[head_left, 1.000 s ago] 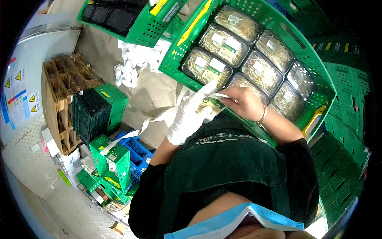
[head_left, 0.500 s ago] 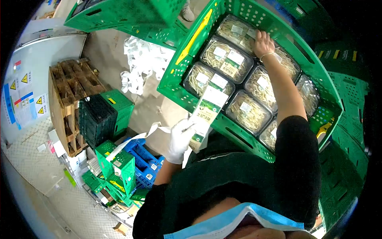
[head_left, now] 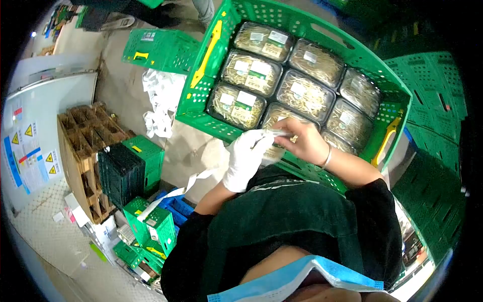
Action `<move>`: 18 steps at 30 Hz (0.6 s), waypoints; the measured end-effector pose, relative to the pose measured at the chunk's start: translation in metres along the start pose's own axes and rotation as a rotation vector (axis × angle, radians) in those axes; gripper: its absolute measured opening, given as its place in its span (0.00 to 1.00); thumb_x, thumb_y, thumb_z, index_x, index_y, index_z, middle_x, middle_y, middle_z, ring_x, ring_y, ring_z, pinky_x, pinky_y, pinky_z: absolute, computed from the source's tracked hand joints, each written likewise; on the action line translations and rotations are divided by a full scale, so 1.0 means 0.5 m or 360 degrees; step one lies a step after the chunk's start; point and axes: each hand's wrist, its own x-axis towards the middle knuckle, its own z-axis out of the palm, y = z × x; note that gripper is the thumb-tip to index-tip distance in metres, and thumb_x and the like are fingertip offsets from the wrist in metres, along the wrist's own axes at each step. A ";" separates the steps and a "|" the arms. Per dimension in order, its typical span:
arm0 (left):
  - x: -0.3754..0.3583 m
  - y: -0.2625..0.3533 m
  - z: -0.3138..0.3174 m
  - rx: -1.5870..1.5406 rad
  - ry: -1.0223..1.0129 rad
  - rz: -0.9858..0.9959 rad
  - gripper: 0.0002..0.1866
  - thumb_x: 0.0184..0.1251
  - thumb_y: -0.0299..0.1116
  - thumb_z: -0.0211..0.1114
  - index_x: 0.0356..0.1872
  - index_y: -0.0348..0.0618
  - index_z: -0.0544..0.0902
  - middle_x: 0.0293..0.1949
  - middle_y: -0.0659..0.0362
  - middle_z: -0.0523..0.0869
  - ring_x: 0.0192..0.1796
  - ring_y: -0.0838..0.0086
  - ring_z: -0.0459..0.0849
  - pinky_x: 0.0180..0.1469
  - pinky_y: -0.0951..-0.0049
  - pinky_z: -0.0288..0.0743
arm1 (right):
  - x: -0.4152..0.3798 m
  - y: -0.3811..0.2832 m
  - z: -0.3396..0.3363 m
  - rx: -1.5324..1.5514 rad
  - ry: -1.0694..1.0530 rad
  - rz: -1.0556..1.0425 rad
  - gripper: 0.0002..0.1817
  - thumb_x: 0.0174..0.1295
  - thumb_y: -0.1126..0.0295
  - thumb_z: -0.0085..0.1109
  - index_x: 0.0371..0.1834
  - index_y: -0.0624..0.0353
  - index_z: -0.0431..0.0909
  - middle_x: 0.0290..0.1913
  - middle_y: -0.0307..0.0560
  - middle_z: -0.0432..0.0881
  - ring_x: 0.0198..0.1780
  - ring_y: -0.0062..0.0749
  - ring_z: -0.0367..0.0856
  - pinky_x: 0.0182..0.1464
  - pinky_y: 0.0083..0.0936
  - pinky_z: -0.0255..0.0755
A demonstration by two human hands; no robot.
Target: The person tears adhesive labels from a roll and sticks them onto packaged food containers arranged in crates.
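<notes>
My left hand [head_left: 246,156], in a white glove, is closed on a strip of labels [head_left: 275,133], seen nearly edge-on. The bare fingers of my right hand [head_left: 304,143] pinch the strip's other end, just over the near side of a green crate [head_left: 198,108]. Inside the crate sit several black trays of bean sprouts under clear covers. The far-left tray [head_left: 264,40], the tray below it [head_left: 251,72] and the near-left tray [head_left: 237,105] carry green-and-white labels beside small white stickers. On the middle tray [head_left: 305,95] only a small white sticker shows. My hands partly hide a nearer tray [head_left: 284,115].
White backing paper [head_left: 161,100] lies heaped on the floor left of the crate. Wooden pallets [head_left: 83,151], a black crate [head_left: 121,173] and more green crates [head_left: 151,216] stand at the left. Stacked green crates [head_left: 427,116] rise at the right. Another person's leg [head_left: 204,10] shows at the top.
My right hand has left the far-left tray and come back to the strip at my left hand. That tray now shows a green-and-white label. The view has shifted, and the strip has turned edge-on.
</notes>
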 end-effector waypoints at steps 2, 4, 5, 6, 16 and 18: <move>0.016 -0.011 0.031 -0.0354 -0.0046 -0.0199 0.10 0.52 0.27 0.59 0.18 0.37 0.69 0.16 0.59 0.69 0.20 0.77 0.65 0.24 0.75 0.63 | -0.001 0.029 -0.057 -0.0259 0.0109 0.0051 0.06 0.47 0.69 0.60 0.26 0.58 0.77 0.26 0.48 0.79 0.26 0.34 0.78 0.31 0.24 0.72; -0.001 -0.005 0.050 0.0021 -0.0205 0.0002 0.04 0.50 0.26 0.58 0.23 0.36 0.74 0.21 0.57 0.73 0.24 0.74 0.71 0.26 0.77 0.67 | 0.035 0.093 -0.152 -0.0656 0.0390 0.0228 0.07 0.44 0.67 0.62 0.23 0.58 0.78 0.25 0.47 0.79 0.26 0.31 0.78 0.29 0.24 0.72; -0.004 -0.011 0.057 0.0067 -0.0250 0.0201 0.04 0.50 0.26 0.58 0.25 0.36 0.75 0.23 0.56 0.74 0.25 0.73 0.73 0.27 0.77 0.68 | 0.059 0.134 -0.202 -0.0787 0.0376 0.0366 0.08 0.45 0.67 0.61 0.24 0.59 0.75 0.25 0.48 0.78 0.28 0.37 0.77 0.31 0.27 0.71; -0.007 -0.027 0.052 0.0065 -0.0303 0.0092 0.04 0.50 0.26 0.57 0.27 0.36 0.77 0.25 0.55 0.75 0.28 0.72 0.75 0.29 0.77 0.69 | 0.078 0.236 -0.249 -0.1197 0.0482 -0.0042 0.10 0.47 0.67 0.58 0.30 0.59 0.72 0.29 0.49 0.77 0.35 0.42 0.76 0.36 0.32 0.70; -0.035 -0.033 0.023 -0.0615 -0.0038 -0.0550 0.12 0.55 0.23 0.55 0.41 0.31 0.72 0.32 0.57 0.78 0.35 0.77 0.78 0.36 0.82 0.73 | 0.087 0.355 -0.227 -0.1585 0.0491 0.0940 0.30 0.55 0.54 0.47 0.60 0.51 0.55 0.45 0.54 0.70 0.46 0.47 0.71 0.44 0.38 0.68; -0.038 -0.016 0.026 -0.0652 -0.0009 -0.0413 0.12 0.55 0.24 0.56 0.41 0.31 0.72 0.32 0.57 0.79 0.35 0.78 0.78 0.36 0.82 0.72 | 0.034 0.226 -0.168 0.0021 0.0028 0.0436 0.31 0.52 0.46 0.51 0.52 0.58 0.66 0.50 0.56 0.70 0.52 0.38 0.70 0.49 0.29 0.67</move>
